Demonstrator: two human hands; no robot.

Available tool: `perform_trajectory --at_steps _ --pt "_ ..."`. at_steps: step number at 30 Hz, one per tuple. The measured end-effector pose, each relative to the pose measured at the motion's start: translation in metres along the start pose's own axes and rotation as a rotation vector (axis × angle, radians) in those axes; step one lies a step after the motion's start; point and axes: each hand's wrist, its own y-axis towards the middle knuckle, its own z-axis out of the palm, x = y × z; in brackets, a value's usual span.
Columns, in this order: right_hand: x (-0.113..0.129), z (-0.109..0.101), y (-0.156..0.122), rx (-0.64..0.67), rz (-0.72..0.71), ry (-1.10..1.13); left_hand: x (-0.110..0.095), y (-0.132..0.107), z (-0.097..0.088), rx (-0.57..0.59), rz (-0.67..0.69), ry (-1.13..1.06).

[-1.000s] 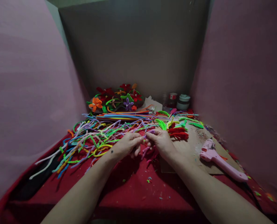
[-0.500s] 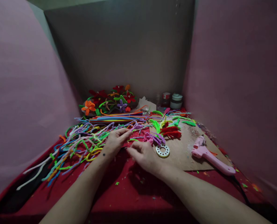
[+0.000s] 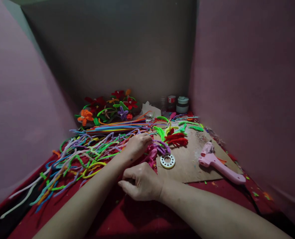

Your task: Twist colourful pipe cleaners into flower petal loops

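Observation:
My left hand (image 3: 138, 145) reaches over the table's middle, its fingers bent together at the edge of the purple pipe-cleaner petals (image 3: 162, 148). What those fingers hold, if anything, is hidden. Closer to me, my right hand (image 3: 142, 182) is curled with thumb and forefinger nearly together. Anything in that pinch is too small to make out. Pink pipe-cleaner petals (image 3: 151, 157) lie just beyond the right hand, partly covered by it. To its right rests a round metal disc with holes (image 3: 164, 165).
A tangle of coloured pipe cleaners (image 3: 88, 156) spreads left. Right, a pink glue gun (image 3: 219, 166) lies on a brown board (image 3: 187, 169), its cord trailing off the front. Red petals (image 3: 178, 139) sit on the board. Pipe-cleaner flowers (image 3: 85, 117) and a lidded jar (image 3: 182, 105) stand behind.
My hands have moved apart: the left slid right toward the purple petals, the right drew back nearer to me and closed more. The whole view has shifted slightly.

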Motion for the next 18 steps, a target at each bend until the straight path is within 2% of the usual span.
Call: perform_trajectory --at_steps 3,7,13,16,18 --pt "-0.001 0.001 0.001 0.007 -0.005 0.000 0.004 0.000 0.008 -0.014 -0.013 0.079" --pt "-0.003 0.001 0.002 0.019 -0.008 -0.006 0.006 -0.004 0.010 -0.047 0.013 -0.005" --pt "-0.001 0.001 -0.001 0.002 -0.026 0.083 -0.006 -0.013 -0.007 -0.099 -0.010 -0.187" --pt "0.000 0.005 -0.004 0.006 -0.043 0.078 -0.019 -0.023 -0.015 -0.080 -0.002 -0.338" --pt "0.001 0.009 -0.007 0.040 -0.101 0.075 -0.026 -0.032 -0.017 -0.007 0.028 -0.461"
